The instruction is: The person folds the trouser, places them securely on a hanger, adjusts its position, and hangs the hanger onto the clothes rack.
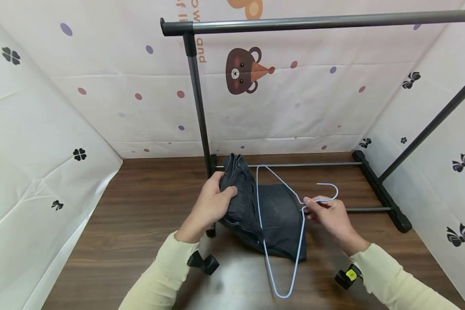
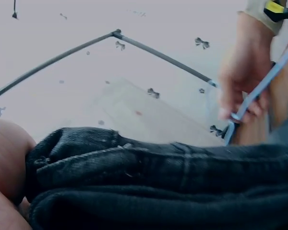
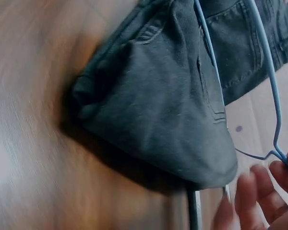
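Dark folded jeans [image 1: 242, 193] are gripped at their upper left end by my left hand [image 1: 211, 200], the thumb lying over the cloth. Their lower part hangs down close to the wood floor. My right hand [image 1: 329, 217] pinches a pale blue hanger [image 1: 260, 206] at the neck below its hook. The hanger is turned sideways, hook to the right, with its frame in front of the jeans. In the left wrist view the folded edge of the jeans [image 2: 173, 167] fills the bottom. The right wrist view shows a pocket and seams on the jeans [image 3: 158, 105] beside the hanger [image 3: 270, 62].
A dark metal clothes rack [image 1: 314, 23] stands around the work, with an upright post [image 1: 199, 99] behind my left hand and a foot [image 1: 383, 193] at the right. White printed sheets [image 1: 139, 120] wall in the brown wood floor [image 1: 139, 215].
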The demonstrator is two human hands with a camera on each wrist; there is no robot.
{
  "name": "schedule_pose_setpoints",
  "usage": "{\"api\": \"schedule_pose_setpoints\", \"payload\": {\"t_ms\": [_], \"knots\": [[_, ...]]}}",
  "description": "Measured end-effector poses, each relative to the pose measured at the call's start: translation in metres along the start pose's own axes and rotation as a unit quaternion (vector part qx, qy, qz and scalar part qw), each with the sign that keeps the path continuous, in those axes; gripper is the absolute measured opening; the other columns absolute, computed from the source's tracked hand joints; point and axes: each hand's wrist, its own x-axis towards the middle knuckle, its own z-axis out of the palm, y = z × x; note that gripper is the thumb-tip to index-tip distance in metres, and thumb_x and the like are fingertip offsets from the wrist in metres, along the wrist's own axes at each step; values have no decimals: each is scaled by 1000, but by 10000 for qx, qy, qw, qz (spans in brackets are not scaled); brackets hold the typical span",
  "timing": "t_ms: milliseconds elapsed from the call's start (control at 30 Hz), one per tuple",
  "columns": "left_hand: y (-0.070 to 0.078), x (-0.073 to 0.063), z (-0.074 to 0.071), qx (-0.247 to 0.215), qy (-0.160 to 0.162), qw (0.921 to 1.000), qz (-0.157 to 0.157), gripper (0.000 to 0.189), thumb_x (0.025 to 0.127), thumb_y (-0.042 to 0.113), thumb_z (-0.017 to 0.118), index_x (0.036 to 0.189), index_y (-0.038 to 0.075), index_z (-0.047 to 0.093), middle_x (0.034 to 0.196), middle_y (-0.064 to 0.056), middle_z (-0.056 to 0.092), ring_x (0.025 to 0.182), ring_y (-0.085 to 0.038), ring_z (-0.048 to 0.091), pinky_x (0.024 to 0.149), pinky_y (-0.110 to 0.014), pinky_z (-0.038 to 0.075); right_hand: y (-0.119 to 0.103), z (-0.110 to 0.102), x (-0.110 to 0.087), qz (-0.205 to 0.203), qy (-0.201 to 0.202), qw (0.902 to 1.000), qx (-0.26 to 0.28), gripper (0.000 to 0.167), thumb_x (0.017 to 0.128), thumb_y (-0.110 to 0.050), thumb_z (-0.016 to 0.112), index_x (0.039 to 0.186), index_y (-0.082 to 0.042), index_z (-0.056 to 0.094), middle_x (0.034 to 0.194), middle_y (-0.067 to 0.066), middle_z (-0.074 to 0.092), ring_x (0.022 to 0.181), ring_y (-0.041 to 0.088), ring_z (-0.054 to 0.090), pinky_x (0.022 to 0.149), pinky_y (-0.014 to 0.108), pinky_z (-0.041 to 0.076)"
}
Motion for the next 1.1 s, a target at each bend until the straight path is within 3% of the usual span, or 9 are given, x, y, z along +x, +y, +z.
{"api": "schedule_pose_setpoints", "payload": {"t_ms": [100, 267, 433, 533, 700, 833, 933, 1033, 1100], "knots": [[5, 1, 3, 158, -109, 9998, -60, 39, 100, 10, 58, 137, 3, 52, 117, -16, 71, 92, -17, 70, 80, -31, 60, 8, 10, -1, 288, -52, 9994, 167, 39, 101, -37, 70, 110, 1, 75, 85, -10, 74, 81, 6, 70, 75, 26, 61], [6, 4, 22, 111, -518, 9986, -84, 40, 99, 11, 59, 138, 5, 51, 121, -16, 72, 98, -18, 71, 85, -32, 58, 17, 26, -4, 660, -25, 9954, 698, 27, 102, -31, 70, 103, -5, 77, 83, -10, 70, 79, 5, 65, 74, 25, 60], [0, 12, 62, -776, -696, 9944, -170, 40, 96, 8, 64, 134, 2, 52, 109, -17, 74, 85, -14, 70, 76, -26, 56, 16, 33, -5, 589, 170, 9945, 852, 26, 102, -28, 70, 100, -4, 77, 81, -11, 68, 79, 6, 63, 73, 23, 56], [-13, 15, 94, -1208, -493, 9908, -362, 42, 89, 5, 69, 129, 3, 56, 89, -7, 70, 74, -9, 64, 69, -21, 51, 12, 33, -5, 502, 141, 9963, 689, 31, 102, -29, 69, 106, 2, 76, 82, -10, 70, 79, 7, 66, 74, 24, 57], [-48, 16, 137, -1143, -249, 9912, -624, 39, 84, 3, 69, 121, 3, 59, 67, 6, 50, 59, -8, 47, 58, -21, 39, -4, 30, -6, 190, 202, 9996, 98, 30, 105, -20, 63, 109, 7, 74, 82, -4, 72, 76, 10, 67, 69, 28, 58], [-56, 18, 145, -910, -8, 9930, -749, 34, 83, 5, 67, 116, 4, 60, 64, 7, 45, 56, -9, 40, 55, -22, 33, -16, 29, -8, -106, 138, 9998, -73, 31, 106, -21, 61, 103, 9, 71, 77, 4, 69, 66, 12, 64, 62, 30, 59], [-56, 22, 146, -696, 85, 9941, -831, 34, 82, 7, 67, 114, 5, 59, 66, 8, 41, 59, -9, 38, 57, -22, 32, -27, 28, -15, -577, 176, 9967, -542, 35, 107, -27, 60, 97, 4, 72, 75, 7, 67, 62, 12, 62, 58, 28, 57], [-57, 25, 145, -495, -234, 9939, -958, 34, 88, 12, 66, 120, 7, 57, 69, 7, 43, 61, -10, 40, 59, -23, 33, -40, 33, -25, -1339, 391, 9814, -1315, 33, 107, -29, 61, 90, -4, 74, 71, 5, 66, 57, 11, 57, 53, 25, 49], [-60, 28, 143, -458, -627, 9935, -837, 30, 94, 16, 63, 122, 6, 57, 77, 6, 51, 69, -9, 45, 64, -22, 36, -48, 41, -32, -2004, 467, 9613, -1834, 29, 107, -27, 61, 89, -10, 76, 69, 2, 66, 56, 11, 53, 53, 25, 44]]}}
